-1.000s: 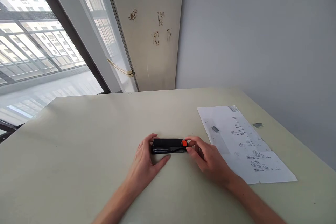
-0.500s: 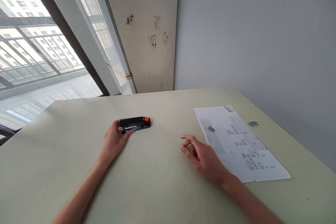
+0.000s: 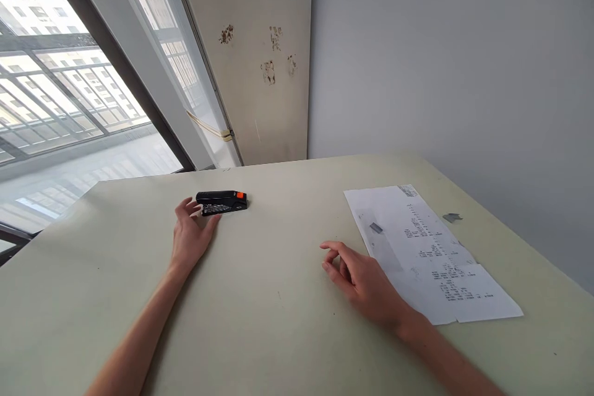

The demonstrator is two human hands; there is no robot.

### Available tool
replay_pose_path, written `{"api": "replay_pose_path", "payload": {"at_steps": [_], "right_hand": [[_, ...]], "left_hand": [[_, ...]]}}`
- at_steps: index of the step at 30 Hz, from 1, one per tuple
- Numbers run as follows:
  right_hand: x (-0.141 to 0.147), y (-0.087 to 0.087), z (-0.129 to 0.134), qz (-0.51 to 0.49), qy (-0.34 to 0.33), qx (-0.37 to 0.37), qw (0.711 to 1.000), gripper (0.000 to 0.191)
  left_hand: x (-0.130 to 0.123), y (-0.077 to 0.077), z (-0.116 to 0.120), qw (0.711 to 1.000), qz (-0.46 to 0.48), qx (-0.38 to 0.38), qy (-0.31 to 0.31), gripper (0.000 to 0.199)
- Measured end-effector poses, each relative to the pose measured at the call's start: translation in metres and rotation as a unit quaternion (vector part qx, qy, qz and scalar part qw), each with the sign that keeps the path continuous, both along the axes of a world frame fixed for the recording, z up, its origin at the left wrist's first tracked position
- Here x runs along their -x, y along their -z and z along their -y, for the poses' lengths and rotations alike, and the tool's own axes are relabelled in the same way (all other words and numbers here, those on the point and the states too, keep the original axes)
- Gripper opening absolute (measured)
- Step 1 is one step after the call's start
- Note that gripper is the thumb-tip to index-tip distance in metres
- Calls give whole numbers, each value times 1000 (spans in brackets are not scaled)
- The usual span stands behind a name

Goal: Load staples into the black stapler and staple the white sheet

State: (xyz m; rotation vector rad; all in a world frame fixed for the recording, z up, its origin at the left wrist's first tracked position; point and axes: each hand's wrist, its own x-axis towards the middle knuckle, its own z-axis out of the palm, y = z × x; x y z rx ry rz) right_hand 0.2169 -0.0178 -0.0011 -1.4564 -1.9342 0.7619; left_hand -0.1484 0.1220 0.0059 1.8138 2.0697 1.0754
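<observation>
A black stapler (image 3: 223, 202) with an orange patch at its right end lies on the table, left of the middle. My left hand (image 3: 190, 234) is at the stapler's left end, fingers spread and thumb near its lower edge. It does not grip the stapler, though a light touch of a fingertip cannot be ruled out. My right hand (image 3: 366, 284) rests by the left edge of a printed sheet of paper (image 3: 431, 291). Its fingers are loosely curled with the index finger stretched out, and nothing is in them.
On the paper lies a small grey strip (image 3: 375, 228); a grey scrap (image 3: 452, 218) sits to its right on the pale table (image 3: 260, 346). A wall (image 3: 445, 62) runs along the right side, and a window (image 3: 60, 86) stands at the left.
The stapler has shifted left and slightly away from me along with my left hand, whose fingers have loosened from it. My right hand has barely moved.
</observation>
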Motion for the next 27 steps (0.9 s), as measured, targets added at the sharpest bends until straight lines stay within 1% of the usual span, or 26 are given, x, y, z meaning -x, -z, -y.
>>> {"api": "replay_pose_path", "payload": {"at_steps": [2,4,5,6,8,9,12,14,15,17,21,27], "right_hand": [[0,0,1,-4,-4,1,1000,27],[1,0,2,-8,-9,-3,1000,25],[1,0,2,-7,-13,-10,1000,24],[1,0,3,-3,-15,-19,1000,23],[2,0,2,8,-20,-41,999,21],[3,1,2,14,-23,-51,998,21],[3,2,0,22,-30,-65,997,21],[3,2,-1,21,-32,-66,997,20],[3,3,-2,20,-32,-65,997,19],[3,3,-2,16,-32,-60,998,19],[3,3,-1,15,-33,-55,998,18],[3,5,-1,15,-37,-51,998,17]], "left_hand": [[-8,0,17,998,47,-18,-35,77],[-18,-1,36,995,79,-6,-56,62],[-23,-2,45,996,80,10,-45,53],[-30,-2,54,997,73,26,-16,44],[-44,-3,72,993,52,54,86,31],[-52,-3,80,987,42,67,140,27],[-74,-1,99,954,-34,84,286,17],[-85,1,106,929,-99,67,350,17],[-88,2,108,922,-119,59,364,18],[-90,4,108,922,-121,61,363,20],[-88,5,104,934,-83,86,338,20],[-86,8,104,931,-93,88,342,21]]}}
